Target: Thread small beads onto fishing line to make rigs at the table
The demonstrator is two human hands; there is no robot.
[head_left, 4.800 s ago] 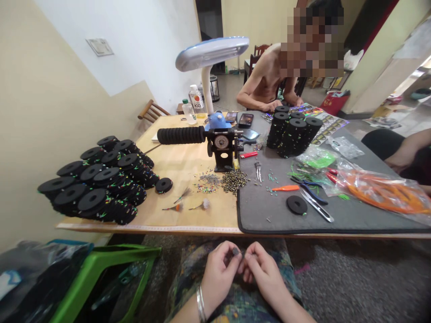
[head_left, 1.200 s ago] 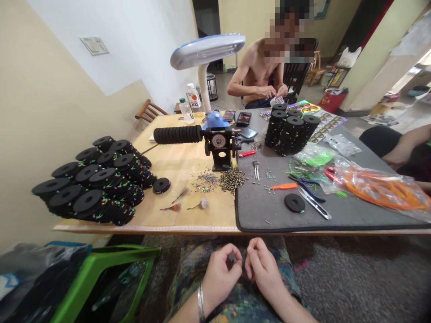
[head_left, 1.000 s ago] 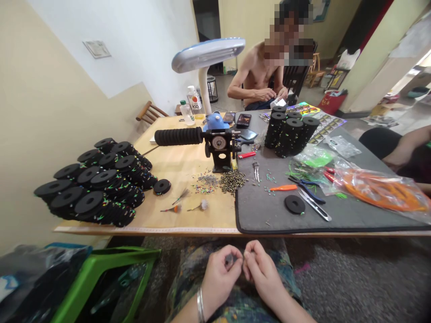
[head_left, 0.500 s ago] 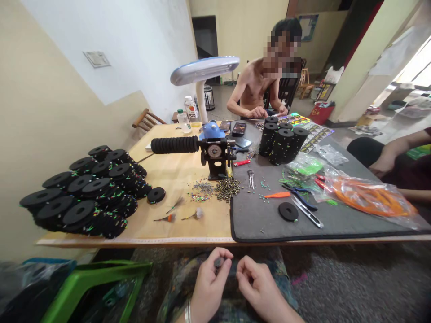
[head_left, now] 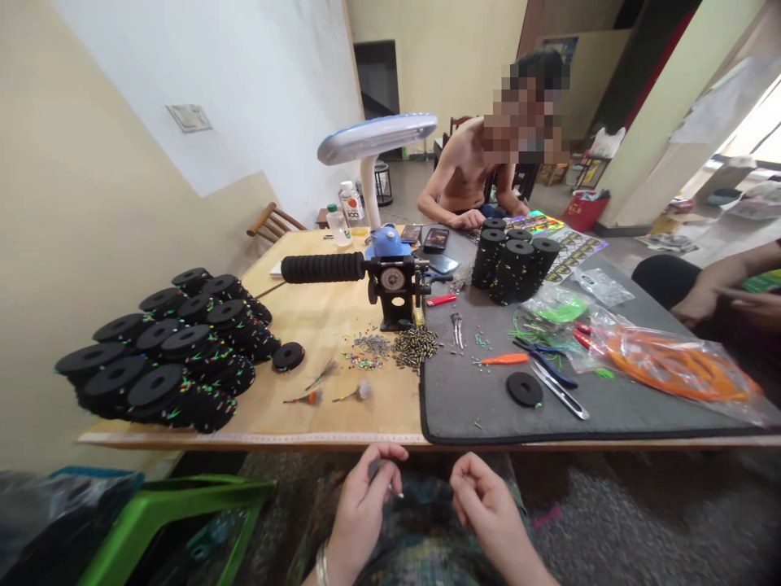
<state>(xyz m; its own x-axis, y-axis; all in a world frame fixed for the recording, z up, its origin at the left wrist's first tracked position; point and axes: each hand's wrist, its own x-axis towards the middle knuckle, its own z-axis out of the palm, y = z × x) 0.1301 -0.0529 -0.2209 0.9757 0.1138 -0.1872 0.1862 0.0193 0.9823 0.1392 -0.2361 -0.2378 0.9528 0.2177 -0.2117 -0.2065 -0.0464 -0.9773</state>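
My left hand (head_left: 361, 506), a bracelet at its wrist, is closed on a small dark grey piece (head_left: 373, 469) between thumb and index finger. A tiny pale speck shows by its fingertips. My right hand (head_left: 488, 506) is pinched shut a short way to the right; whatever its fingertips hold is hidden. Both hands are over my lap, just below the table's front edge. Nearest on the tabletop are feathery-tipped small pieces (head_left: 355, 393), a black foam ring (head_left: 525, 389) and a pair of silver-bladed snips or a cutter (head_left: 562, 392).
Stacked black foam spools (head_left: 155, 382) crowd the table's left. A black-handled winding device (head_left: 396, 285) stands before a blue lamp (head_left: 384, 240). Loose beads (head_left: 415, 348), an orange tool (head_left: 505, 359) and bagged orange tubing (head_left: 683, 362) lie around. A co-worker (head_left: 467, 167) sits across; another person's arm shows right.
My hands have moved apart, the left one leftward and the right one rightward. The view has shifted slightly. The co-worker across has leaned and moved their hands.
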